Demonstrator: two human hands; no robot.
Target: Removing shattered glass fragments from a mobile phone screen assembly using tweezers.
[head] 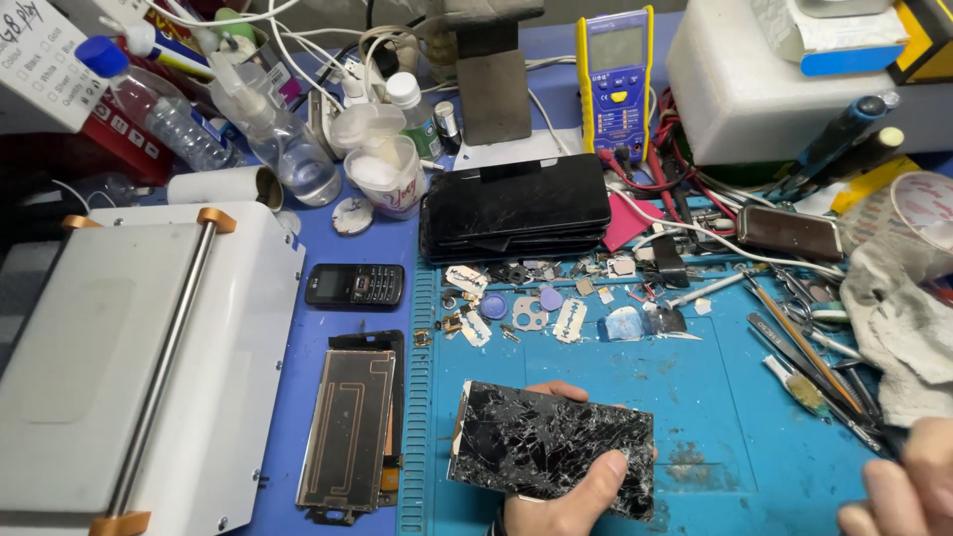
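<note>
The left hand (566,496), low in the middle of the frame, holds a shattered black glass phone screen panel (554,449) just above the blue silicone work mat (715,397); its fingers (596,476) pinch the panel, the thumb lying on the cracked face and the other fingertips showing behind the upper edge. The right hand (908,486) is at the lower right corner, holding nothing I can see; its fingers look loosely curled, but they are cut by the frame edge.

It seems the step in hand is the inspection or taking apart of the broken panel. The next move probably needs a firm, careful grip, because the cracked glass may shed splinters.

I count one shattered panel, one copper-coloured phone frame back (347,427) to its left, one small black keypad phone (354,285), one stack of dark phones (514,208) in the upper middle, one yellow multimeter (615,74), three clear plastic bottles (283,139) at the upper left, and one white machine with a roller bar (129,357) on the counter's left side.
</note>
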